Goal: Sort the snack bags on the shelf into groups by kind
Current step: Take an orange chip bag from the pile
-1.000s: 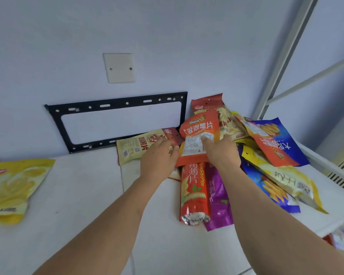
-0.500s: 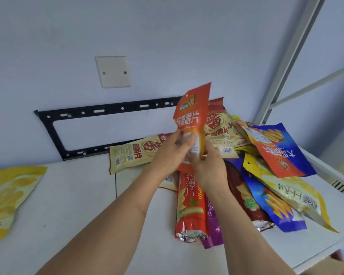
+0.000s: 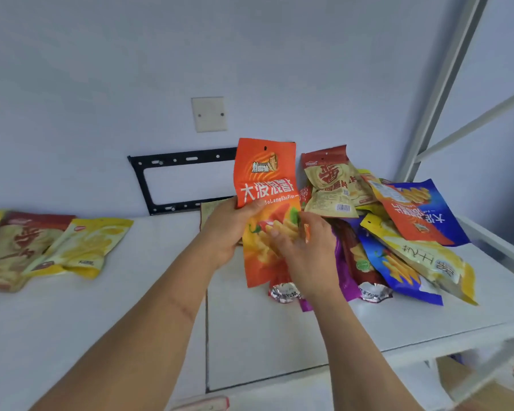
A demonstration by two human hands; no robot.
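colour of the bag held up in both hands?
Orange snack bag with white lettering and a crinkle-chip picture; head view, the only one.

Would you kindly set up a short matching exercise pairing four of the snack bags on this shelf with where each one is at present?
Things:
1. orange bag
2. yellow bag
3. purple bag
4. blue bag

Places:
A. top of the heap, right side
B. held upright in both hands
C. flat at the shelf's left end
D. low in the heap, mostly covered

Pairs: 1-B, 2-C, 3-D, 4-A
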